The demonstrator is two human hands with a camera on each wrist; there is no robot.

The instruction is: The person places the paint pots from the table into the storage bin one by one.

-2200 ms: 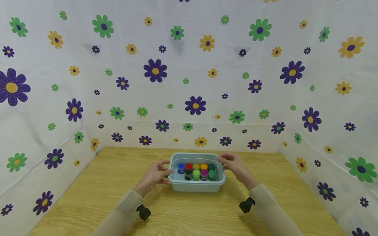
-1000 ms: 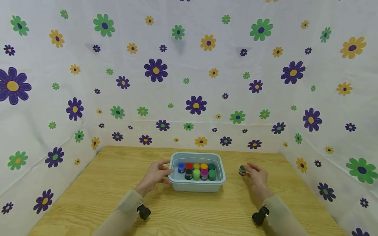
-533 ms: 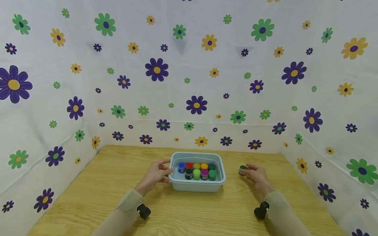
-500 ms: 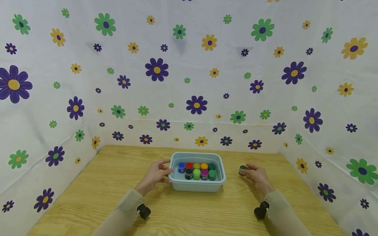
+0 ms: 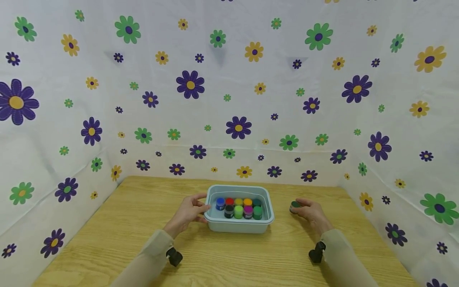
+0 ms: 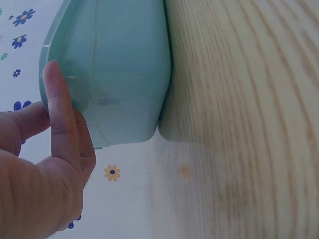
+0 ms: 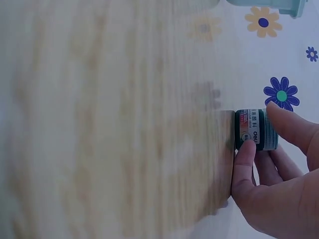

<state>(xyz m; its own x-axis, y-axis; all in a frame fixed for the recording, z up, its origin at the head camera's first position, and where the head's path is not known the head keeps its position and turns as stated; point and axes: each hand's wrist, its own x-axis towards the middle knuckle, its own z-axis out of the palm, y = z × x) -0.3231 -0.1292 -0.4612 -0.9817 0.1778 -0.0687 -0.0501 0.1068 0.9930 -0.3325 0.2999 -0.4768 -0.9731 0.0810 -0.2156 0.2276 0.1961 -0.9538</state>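
A pale blue plastic box (image 5: 238, 227) stands at the middle of the table, with several small paint jars (image 5: 238, 212) in mixed colours inside it. My left hand (image 5: 185, 213) holds its left rim. In the left wrist view, fingers of the left hand (image 6: 55, 164) lie against the outer wall of the box (image 6: 124, 69). To the right of the box, my right hand (image 5: 312, 213) grips a dark green paint jar (image 5: 294, 206). The right wrist view shows this jar (image 7: 247, 129) standing on the tabletop, the thumb at its lid and fingertips at its labelled side.
The wooden table (image 5: 229, 259) is enclosed at the back and both sides by a white cloth (image 5: 215, 107) with printed flowers. Dark wrist cameras (image 5: 174, 257) sit on both sleeves.
My right hand has gone from the box's right rim to the table on the right, where it holds the dark green jar. The left hand and box have stayed put.
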